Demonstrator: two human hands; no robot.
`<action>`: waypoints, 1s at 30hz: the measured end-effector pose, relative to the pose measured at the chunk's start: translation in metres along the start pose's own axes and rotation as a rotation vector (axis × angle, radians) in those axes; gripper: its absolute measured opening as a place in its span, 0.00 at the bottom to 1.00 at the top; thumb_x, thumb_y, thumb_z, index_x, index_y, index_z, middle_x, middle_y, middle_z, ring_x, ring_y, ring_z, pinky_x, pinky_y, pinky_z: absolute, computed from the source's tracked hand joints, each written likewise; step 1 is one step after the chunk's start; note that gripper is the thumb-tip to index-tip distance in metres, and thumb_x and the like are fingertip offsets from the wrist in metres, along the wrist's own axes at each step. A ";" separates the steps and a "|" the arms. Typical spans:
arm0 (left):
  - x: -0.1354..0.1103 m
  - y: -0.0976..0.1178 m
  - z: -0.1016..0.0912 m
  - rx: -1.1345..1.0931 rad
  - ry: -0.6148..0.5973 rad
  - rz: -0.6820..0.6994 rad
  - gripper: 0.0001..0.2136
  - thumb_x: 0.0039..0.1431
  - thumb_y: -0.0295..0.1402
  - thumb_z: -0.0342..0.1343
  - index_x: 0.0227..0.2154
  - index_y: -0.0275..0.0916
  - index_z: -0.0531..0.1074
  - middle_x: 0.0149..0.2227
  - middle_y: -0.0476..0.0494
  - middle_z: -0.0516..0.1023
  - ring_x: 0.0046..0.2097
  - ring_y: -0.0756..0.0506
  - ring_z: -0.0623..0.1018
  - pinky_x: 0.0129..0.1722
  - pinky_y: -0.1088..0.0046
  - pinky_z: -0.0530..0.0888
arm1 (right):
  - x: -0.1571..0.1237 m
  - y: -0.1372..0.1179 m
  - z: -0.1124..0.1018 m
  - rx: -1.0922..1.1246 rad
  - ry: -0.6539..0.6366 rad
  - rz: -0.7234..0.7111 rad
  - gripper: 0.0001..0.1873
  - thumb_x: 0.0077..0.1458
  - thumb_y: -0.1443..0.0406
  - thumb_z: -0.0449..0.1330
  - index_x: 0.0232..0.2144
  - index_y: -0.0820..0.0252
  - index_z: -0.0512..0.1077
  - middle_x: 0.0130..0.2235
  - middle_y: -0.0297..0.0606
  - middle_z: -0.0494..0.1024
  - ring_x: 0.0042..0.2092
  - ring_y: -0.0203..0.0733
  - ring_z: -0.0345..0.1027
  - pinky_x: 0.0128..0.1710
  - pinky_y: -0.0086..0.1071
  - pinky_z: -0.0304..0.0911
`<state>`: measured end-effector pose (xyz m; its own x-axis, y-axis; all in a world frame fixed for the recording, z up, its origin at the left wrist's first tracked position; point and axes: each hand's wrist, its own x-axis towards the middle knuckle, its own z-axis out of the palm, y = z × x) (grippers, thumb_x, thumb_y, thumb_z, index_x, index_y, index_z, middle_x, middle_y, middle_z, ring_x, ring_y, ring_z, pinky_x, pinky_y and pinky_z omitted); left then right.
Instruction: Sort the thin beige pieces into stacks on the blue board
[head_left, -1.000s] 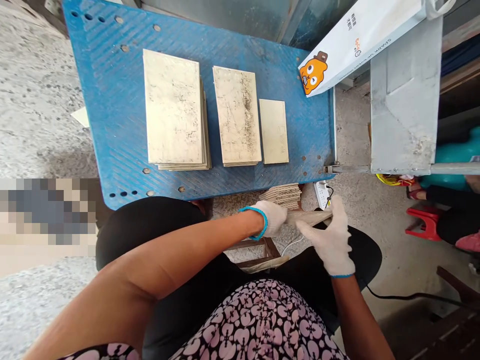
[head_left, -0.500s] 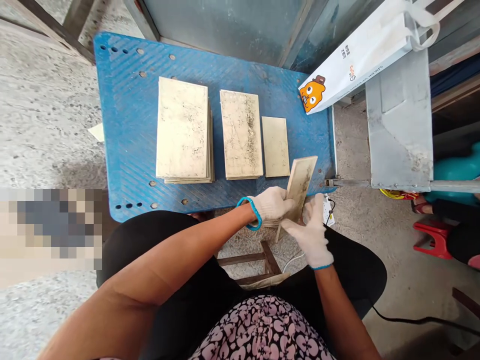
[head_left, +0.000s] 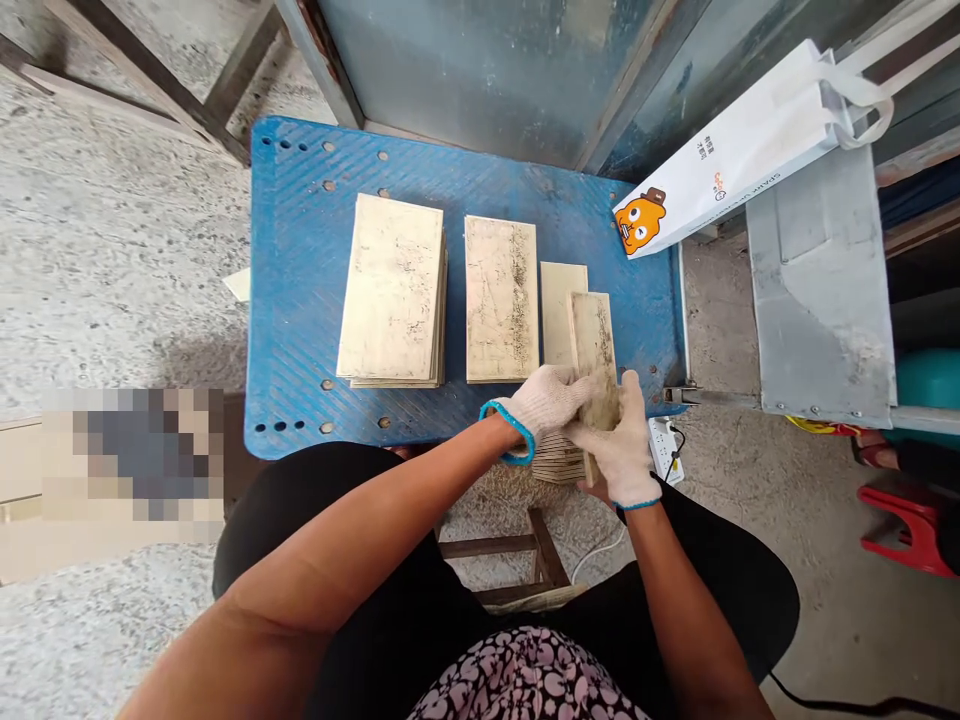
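Note:
My left hand (head_left: 551, 400), in a white knit glove with a blue cuff, grips the left edge of a narrow cream board (head_left: 595, 345). My right hand (head_left: 624, 450), also gloved, is closed round the board's right side near its lower end. Dark specks mark the board's face, and its far end overlaps a small cream panel (head_left: 556, 300) on the table. Below my hands shows a stack of thin boards (head_left: 553, 462), partly hidden. Left of the small panel lie a speckled stack (head_left: 499, 300) and a taller, wider stack (head_left: 394, 290).
All the panels on top rest on a blue plastic table (head_left: 300, 290). A white carrier bag (head_left: 720, 175) leans at its back right, beside a grey metal box (head_left: 825, 300). A power strip (head_left: 666, 450), a red stool (head_left: 904, 530) and part of another person are at the right.
The narrow board has swung from a rightward slant to nearly straight, its far end now over the small panel. My right hand's fingers have closed round it. The view has shifted slightly.

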<state>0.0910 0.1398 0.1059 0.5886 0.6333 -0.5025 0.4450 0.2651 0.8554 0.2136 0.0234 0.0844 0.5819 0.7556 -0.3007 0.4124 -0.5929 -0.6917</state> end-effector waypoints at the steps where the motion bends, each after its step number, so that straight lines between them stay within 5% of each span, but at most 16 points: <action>1: 0.000 0.001 0.000 0.002 0.027 0.013 0.17 0.59 0.44 0.49 0.24 0.36 0.71 0.21 0.51 0.66 0.27 0.50 0.67 0.25 0.75 0.64 | 0.009 0.000 0.000 0.022 -0.006 0.014 0.64 0.36 0.51 0.72 0.70 0.53 0.44 0.64 0.46 0.64 0.60 0.53 0.65 0.57 0.45 0.65; 4: -0.003 0.003 -0.001 0.189 0.041 0.011 0.15 0.61 0.43 0.48 0.34 0.37 0.73 0.28 0.47 0.74 0.32 0.47 0.73 0.30 0.72 0.69 | 0.040 -0.006 0.002 -0.061 0.021 0.103 0.63 0.34 0.51 0.72 0.69 0.52 0.49 0.61 0.44 0.68 0.57 0.55 0.68 0.56 0.47 0.66; 10: -0.023 0.000 0.001 0.695 -0.190 -0.055 0.23 0.60 0.42 0.52 0.54 0.36 0.67 0.45 0.33 0.79 0.46 0.34 0.80 0.41 0.59 0.76 | 0.091 -0.022 0.023 -0.352 0.060 0.209 0.65 0.29 0.48 0.73 0.68 0.52 0.52 0.63 0.50 0.63 0.59 0.62 0.64 0.58 0.50 0.62; 15: -0.035 -0.010 0.006 0.938 -0.333 -0.031 0.19 0.60 0.27 0.52 0.53 0.26 0.69 0.44 0.24 0.79 0.46 0.32 0.80 0.42 0.56 0.77 | 0.115 -0.027 0.053 -0.460 0.053 0.214 0.64 0.34 0.47 0.71 0.69 0.53 0.48 0.62 0.53 0.63 0.59 0.62 0.64 0.57 0.50 0.62; 19: -0.040 -0.015 0.004 0.974 -0.414 0.006 0.18 0.61 0.25 0.50 0.53 0.24 0.71 0.43 0.22 0.79 0.45 0.32 0.81 0.40 0.55 0.78 | 0.128 -0.027 0.071 -0.513 0.072 0.218 0.63 0.34 0.48 0.71 0.68 0.52 0.48 0.60 0.52 0.64 0.57 0.61 0.66 0.55 0.50 0.63; 30: -0.040 -0.015 0.005 0.954 -0.396 0.006 0.16 0.63 0.23 0.46 0.50 0.25 0.72 0.40 0.23 0.79 0.43 0.32 0.81 0.36 0.58 0.77 | 0.141 -0.016 0.092 -0.569 0.128 0.109 0.57 0.36 0.49 0.69 0.65 0.56 0.51 0.55 0.52 0.65 0.55 0.60 0.65 0.53 0.49 0.62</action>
<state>0.0639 0.1063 0.1124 0.6957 0.3018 -0.6518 0.6898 -0.5337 0.4892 0.2242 0.1654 -0.0074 0.7078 0.6630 -0.2440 0.6358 -0.7483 -0.1892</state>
